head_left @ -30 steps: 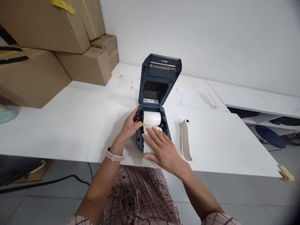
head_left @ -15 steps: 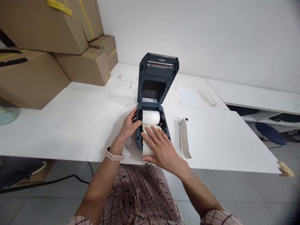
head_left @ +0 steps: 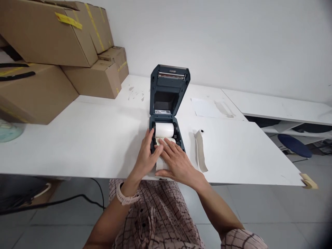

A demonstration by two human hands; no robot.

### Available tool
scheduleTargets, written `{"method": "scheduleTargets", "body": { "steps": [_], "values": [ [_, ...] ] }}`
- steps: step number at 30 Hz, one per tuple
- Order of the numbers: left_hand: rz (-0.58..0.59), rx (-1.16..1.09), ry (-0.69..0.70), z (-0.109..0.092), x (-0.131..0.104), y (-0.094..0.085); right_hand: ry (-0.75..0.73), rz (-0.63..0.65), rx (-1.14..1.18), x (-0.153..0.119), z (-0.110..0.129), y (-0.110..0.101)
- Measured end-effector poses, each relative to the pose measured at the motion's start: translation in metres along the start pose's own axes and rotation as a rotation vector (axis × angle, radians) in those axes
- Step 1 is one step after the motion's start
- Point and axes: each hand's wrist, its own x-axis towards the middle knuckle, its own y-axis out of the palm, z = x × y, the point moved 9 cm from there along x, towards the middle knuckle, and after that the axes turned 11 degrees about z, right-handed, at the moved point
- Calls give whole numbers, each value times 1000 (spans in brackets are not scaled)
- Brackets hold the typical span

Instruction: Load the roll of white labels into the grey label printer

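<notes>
A dark label printer (head_left: 169, 93) stands on the white table with its lid raised. Inside its base lies a white label roll (head_left: 164, 130), and a strip of paper (head_left: 161, 165) runs from it toward the table's front edge. My right hand (head_left: 176, 159) rests flat on that strip, fingers stretched out. At the printer's left side is my left hand (head_left: 146, 154), fingers extended along the edge and thumb reaching to the strip beside my right fingers. Part of the strip is hidden under my right hand.
A small core with a curled paper tail (head_left: 201, 150) lies right of the printer. Cardboard boxes (head_left: 52, 38) are stacked at the back left. A white sheet (head_left: 204, 107) lies toward the wall. At the right are a blue stool (head_left: 295, 145) and a tape-like roll (head_left: 308, 181) at the table corner.
My left hand has slid toward me along the printer's side, and its thumb has moved over to the paper strip. My right hand stays on the strip. The camera view has shifted slightly.
</notes>
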Motion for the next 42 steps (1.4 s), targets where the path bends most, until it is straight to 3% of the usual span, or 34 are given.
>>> {"method": "scheduleTargets", "body": {
  "steps": [3,5,7,11,13,17,20,22,24,26,29,31,35,39,42],
  "values": [
    [13,153,32,-17,-26,7,-95,14,188,-9,-6,-26],
    [-10,307,98,-30,-36,10,-137,-59,329,-14,-17,-58],
    [-17,486,203,-46,-43,18,-104,-244,441,-16,-41,-98],
    [128,738,339,-61,-48,49,26,-647,550,-3,-102,-161],
    [169,797,344,-60,-49,56,53,-686,581,21,-129,-175],
    [161,831,342,-59,-48,57,63,-588,687,83,-174,-188],
    [145,798,361,-60,-49,56,82,-560,793,112,-192,-194],
    [113,722,399,-64,-52,51,96,-584,829,113,-191,-196],
    [13,570,421,-69,-56,35,84,-626,821,98,-176,-194],
    [-167,371,404,-68,-61,8,53,-670,787,69,-150,-185],
    [-446,122,361,-58,-68,-32,56,-725,768,16,-105,-152],
    [-505,12,303,-49,-63,-44,112,-759,787,-15,-82,-122],
    [-315,-149,50,-20,-36,-31,167,-803,839,-42,-55,-73],
    [-101,-248,-127,11,-20,-7,243,-843,1020,-39,-70,-43],
    [-27,-294,-194,25,-19,1,290,-703,1223,-29,-85,-15]
  ]
}}
